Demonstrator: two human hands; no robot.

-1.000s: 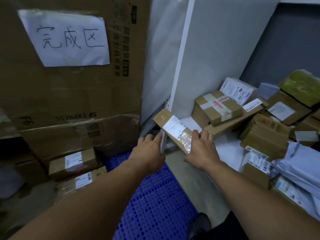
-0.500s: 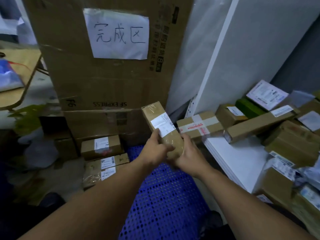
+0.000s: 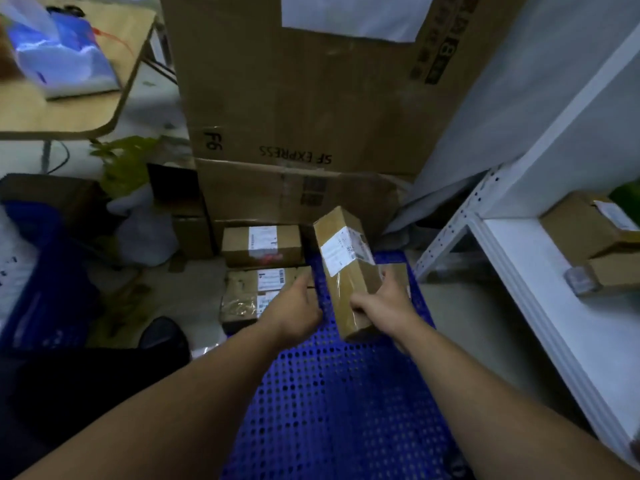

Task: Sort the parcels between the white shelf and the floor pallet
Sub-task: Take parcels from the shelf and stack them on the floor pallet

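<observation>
Long brown cardboard parcel (image 3: pixel 346 271), tape-glossy with a white label, was tilted above the blue perforated plastic pallet (image 3: pixel 339 393), right hand (image 3: pixel 384 303) curled round its near end, left hand (image 3: pixel 294 306) loose-fingered, holding nothing, just left of it, white metal shelf (image 3: pixel 554 271) at right.

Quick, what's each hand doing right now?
Left hand: open, holding nothing, clear of the parcel.
Right hand: gripping the long brown cardboard parcel with a white label.
</observation>
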